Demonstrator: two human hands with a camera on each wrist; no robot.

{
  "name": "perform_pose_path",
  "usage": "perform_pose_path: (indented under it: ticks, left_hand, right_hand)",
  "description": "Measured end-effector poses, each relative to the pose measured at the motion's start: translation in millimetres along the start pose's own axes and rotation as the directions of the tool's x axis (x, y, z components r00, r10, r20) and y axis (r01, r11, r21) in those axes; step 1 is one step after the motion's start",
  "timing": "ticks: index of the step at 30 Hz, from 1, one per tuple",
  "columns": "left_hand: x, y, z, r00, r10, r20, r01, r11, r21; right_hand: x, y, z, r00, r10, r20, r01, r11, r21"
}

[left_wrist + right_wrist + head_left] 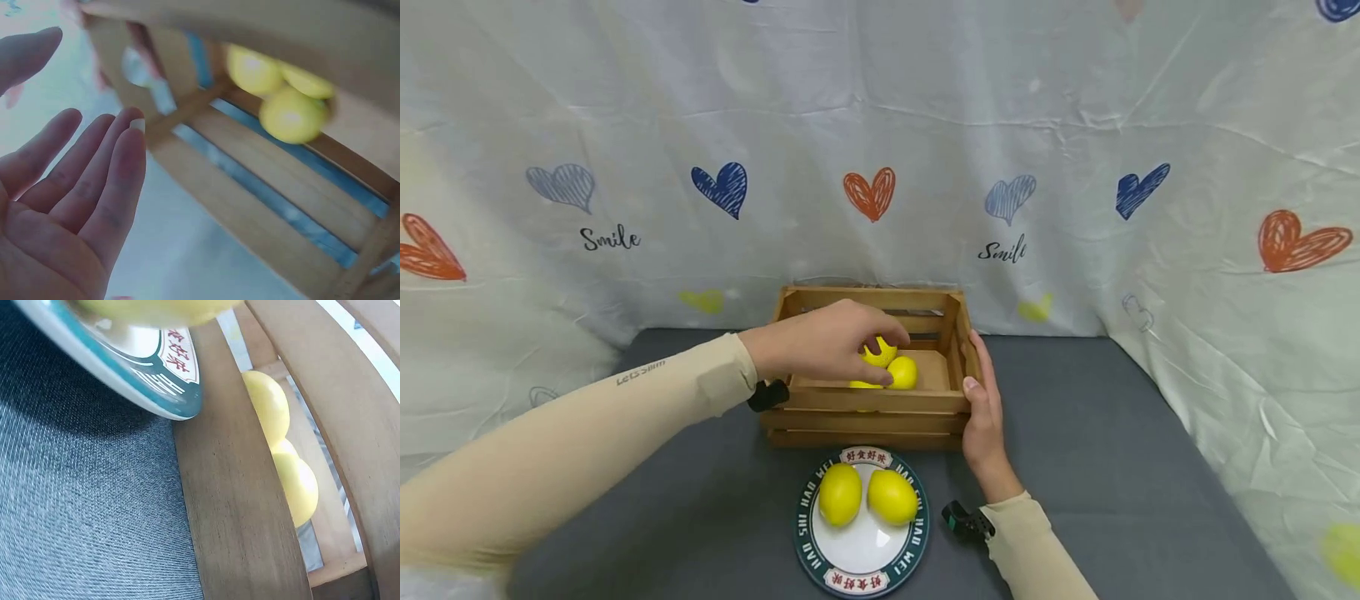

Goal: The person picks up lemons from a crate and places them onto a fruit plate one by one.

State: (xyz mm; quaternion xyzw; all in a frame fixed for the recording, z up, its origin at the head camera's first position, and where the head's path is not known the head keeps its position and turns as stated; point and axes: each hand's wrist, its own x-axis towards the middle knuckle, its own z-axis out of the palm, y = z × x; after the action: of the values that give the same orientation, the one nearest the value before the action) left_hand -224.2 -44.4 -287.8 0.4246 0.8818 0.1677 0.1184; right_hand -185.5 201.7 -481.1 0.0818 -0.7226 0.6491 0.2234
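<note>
A slatted wooden crate (868, 421) stands on the table with three yellow lemons (902, 372) in its left part. My left hand (827, 340) reaches over the crate's left side, thumb and fingers spread apart above the lemons. In the left wrist view the palm and bare fingers (125, 169) show, holding nothing, beside the crate (250, 206). My right hand (987, 417) rests against the crate's right side, its fingers straight along the outside and the thumb at the front corner. The right wrist view shows the lemons (297, 487) through a slat gap; the hand is hidden there.
In front of the crate is a round plate (865, 546) with a green lettered rim, bearing two lemons (840, 494). A dark grey cloth (1097, 467) covers the table. Behind hangs a white curtain (925, 83) printed with hearts.
</note>
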Motion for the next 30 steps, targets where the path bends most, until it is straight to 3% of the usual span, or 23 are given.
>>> perform_pose_path:
  ticks: [6, 12, 18, 22, 26, 30]
  left_hand:
    - [30.6, -34.2, 7.4, 0.995, -0.091, 0.049, 0.091, 0.996, -0.008]
    - [60.3, -60.3, 19.7, 0.986, -0.12, 0.12, 0.106, 0.988, 0.11]
    - [84.7, -71.0, 25.5, 0.967, -0.166, 0.194, 0.134, 0.977, 0.166]
    - [98.5, -80.1, 37.5, 0.95, -0.201, 0.241, 0.162, 0.972, 0.171]
    - [105.1, -84.5, 48.0, 0.936, -0.222, 0.271, 0.179, 0.968, 0.176]
    - [108.6, -82.3, 51.4, 0.934, -0.212, 0.288, 0.16, 0.968, 0.192]
  right_hand:
    - [-1.0, 2.2, -3.5, 1.0, -0.002, -0.01, 0.002, 1.0, -0.001]
    - [-1.2, 2.8, -2.2, 1.0, -0.001, -0.009, 0.001, 1.0, 0.009]
    - [0.3, 1.3, 0.2, 1.0, -0.017, 0.0, 0.017, 0.999, 0.031]
    - [0.5, 1.3, 0.5, 1.0, -0.014, 0.0, 0.014, 0.999, 0.039]
    - [-0.1, 2.4, 0.0, 1.0, -0.013, 0.001, 0.013, 0.999, 0.029]
    - [0.5, 3.3, -1.5, 1.0, -0.022, -0.003, 0.022, 1.0, 0.021]
